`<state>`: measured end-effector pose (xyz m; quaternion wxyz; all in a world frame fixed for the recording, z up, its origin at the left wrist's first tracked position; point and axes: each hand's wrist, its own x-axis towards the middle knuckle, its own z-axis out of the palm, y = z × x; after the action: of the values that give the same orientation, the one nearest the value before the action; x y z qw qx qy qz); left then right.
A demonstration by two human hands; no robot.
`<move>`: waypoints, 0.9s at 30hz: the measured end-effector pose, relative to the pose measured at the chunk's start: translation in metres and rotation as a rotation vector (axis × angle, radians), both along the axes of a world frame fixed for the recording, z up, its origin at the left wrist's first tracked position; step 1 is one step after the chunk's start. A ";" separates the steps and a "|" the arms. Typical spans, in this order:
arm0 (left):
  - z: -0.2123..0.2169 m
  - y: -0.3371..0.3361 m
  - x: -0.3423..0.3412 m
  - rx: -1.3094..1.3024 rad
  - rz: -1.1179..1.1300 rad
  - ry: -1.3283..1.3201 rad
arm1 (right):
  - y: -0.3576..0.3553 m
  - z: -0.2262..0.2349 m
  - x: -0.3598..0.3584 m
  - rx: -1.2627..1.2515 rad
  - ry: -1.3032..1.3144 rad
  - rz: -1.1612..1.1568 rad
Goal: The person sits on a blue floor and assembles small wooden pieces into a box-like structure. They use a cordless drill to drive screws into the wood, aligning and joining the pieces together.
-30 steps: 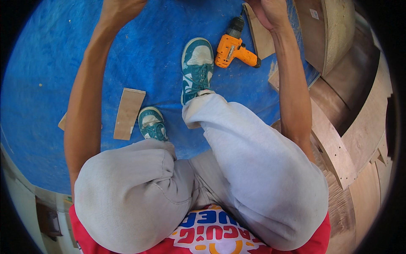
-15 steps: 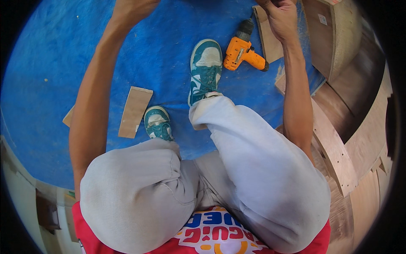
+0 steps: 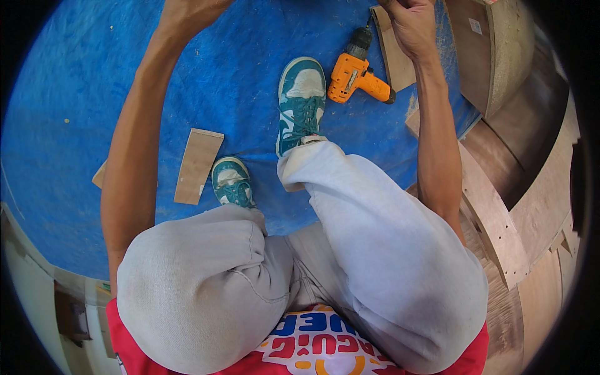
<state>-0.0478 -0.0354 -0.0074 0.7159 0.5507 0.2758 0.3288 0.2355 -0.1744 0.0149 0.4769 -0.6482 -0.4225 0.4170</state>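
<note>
Both my arms reach forward to the far edge of the view. My left hand (image 3: 195, 14) is cut off by that edge, so its fingers are out of sight. At the far right, my right hand (image 3: 414, 26) has its fingers curled together; what they hold, if anything, is cut off. Close to that hand lies an orange and black cordless drill (image 3: 350, 76) on its side, its bit pointing away from me. A short wooden board (image 3: 395, 53) lies on the tarp between the drill and my right wrist.
A blue tarp (image 3: 75, 187) covers the floor under my teal and white shoes (image 3: 303, 106). A small wooden block (image 3: 198, 165) lies by my left shoe. Curved plywood pieces (image 3: 497, 219) and a wooden panel (image 3: 472, 59) stand on the right.
Both hands stay at the far edge with almost no movement. The whole view has shifted very slightly; the drill and boards lie as before.
</note>
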 end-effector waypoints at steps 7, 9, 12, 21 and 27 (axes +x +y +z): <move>0.004 0.010 -0.005 -0.043 -0.042 0.161 | -0.001 0.020 -0.010 -0.027 0.246 0.032; 0.005 0.007 -0.003 -0.071 -0.008 0.120 | 0.000 0.021 -0.013 0.012 0.406 -0.007; 0.007 0.007 -0.002 -0.090 0.011 0.096 | 0.002 0.017 -0.015 -0.017 0.470 -0.108; 0.008 0.008 -0.007 -0.108 -0.001 0.166 | -0.002 0.006 -0.011 -0.029 0.463 -0.164; 0.018 0.008 -0.003 -0.187 0.010 0.170 | 0.001 0.014 -0.019 -0.059 0.442 -0.190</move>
<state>-0.0506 -0.0276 0.0110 0.7366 0.5059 0.3676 0.2575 0.2169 -0.1735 0.0290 0.5757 -0.5917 -0.2327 0.5142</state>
